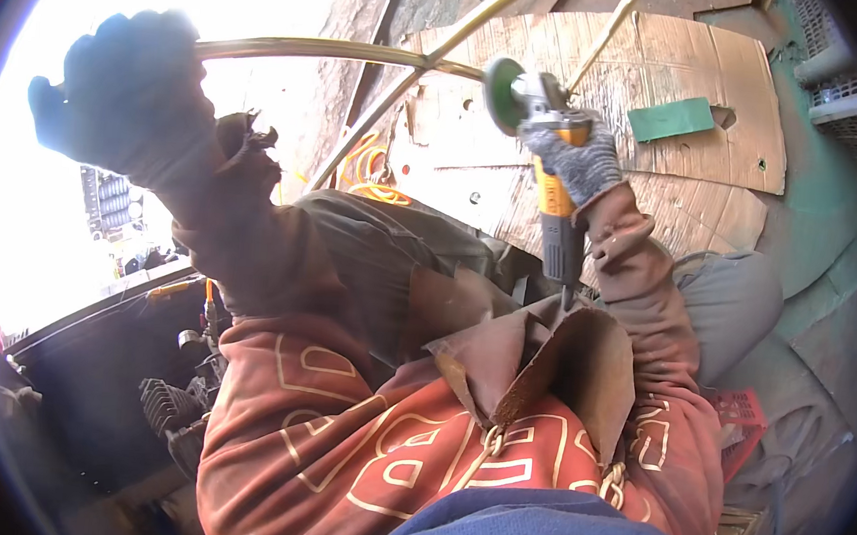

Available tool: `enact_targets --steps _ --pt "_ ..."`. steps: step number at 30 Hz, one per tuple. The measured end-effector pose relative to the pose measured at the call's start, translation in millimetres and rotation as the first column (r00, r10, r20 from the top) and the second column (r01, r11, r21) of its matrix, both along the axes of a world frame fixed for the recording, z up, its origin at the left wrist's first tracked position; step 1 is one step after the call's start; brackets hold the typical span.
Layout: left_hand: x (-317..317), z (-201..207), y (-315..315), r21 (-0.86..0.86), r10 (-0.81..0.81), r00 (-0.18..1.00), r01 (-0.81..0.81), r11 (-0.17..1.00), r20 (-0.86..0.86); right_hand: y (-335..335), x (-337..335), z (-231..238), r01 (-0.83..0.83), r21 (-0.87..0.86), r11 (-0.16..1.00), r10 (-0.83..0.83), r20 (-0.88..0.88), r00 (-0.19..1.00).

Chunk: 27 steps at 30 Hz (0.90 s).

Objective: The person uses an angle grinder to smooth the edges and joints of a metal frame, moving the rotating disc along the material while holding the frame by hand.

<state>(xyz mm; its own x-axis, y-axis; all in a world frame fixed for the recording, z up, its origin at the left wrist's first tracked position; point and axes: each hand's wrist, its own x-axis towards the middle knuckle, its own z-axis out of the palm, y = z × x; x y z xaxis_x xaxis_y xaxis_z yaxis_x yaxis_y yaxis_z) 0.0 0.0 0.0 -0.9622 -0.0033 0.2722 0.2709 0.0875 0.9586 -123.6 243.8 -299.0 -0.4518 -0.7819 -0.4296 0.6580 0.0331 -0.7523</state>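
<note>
A long gold-coloured metal tube (310,49) runs across the upper part of the head view. Its left end goes into my gloved left hand (133,83), which is closed around it, dark against the bright light. In a grey knit glove, my right hand (580,159) grips a yellow and grey angle grinder (555,199). The grinder's green disc (504,96) stands upright at the tube's right end; whether they touch is hard to tell. A second gold tube (481,13) crosses the first one at a slant.
Flattened cardboard (701,68) covers the ground ahead, with a green strip (670,119) on it. An orange cable (366,172) lies coiled by my left knee. Dark machinery (181,399) stands at left. A red plastic crate (740,429) sits at right, grey crates (835,72) at far right.
</note>
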Motion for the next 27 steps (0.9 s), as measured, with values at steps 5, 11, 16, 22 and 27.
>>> enact_targets --steps 5,11,16,22,27 --pt "-9.3 -24.4 26.2 0.091 0.753 0.636 -0.75 0.655 -0.169 -0.2 18.6 10.8 0.047 -0.07 0.996 -0.061 -0.215 0.975" --pt "16.2 -24.2 -33.3 0.274 0.502 0.859 -0.46 0.845 -0.106 -2.5 -5.8 -55.7 -0.016 0.117 0.993 0.024 -0.068 0.997" --pt "12.7 -19.8 -11.1 0.156 0.622 0.77 -0.603 0.783 -0.142 -23.1 21.8 -25.1 0.113 -0.136 0.984 -0.138 -0.195 0.971" --pt "17.9 -21.8 -29.9 0.143 0.59 0.795 -0.573 0.807 -0.144 -0.5 -0.6 -74.4 0.049 0.118 0.992 -0.044 -0.041 0.998" --pt "5.0 -20.7 -14.5 0.171 0.75 0.644 -0.731 0.661 -0.148 -26.0 28.8 -18.1 0.055 -0.169 0.984 -0.093 -0.228 0.969"
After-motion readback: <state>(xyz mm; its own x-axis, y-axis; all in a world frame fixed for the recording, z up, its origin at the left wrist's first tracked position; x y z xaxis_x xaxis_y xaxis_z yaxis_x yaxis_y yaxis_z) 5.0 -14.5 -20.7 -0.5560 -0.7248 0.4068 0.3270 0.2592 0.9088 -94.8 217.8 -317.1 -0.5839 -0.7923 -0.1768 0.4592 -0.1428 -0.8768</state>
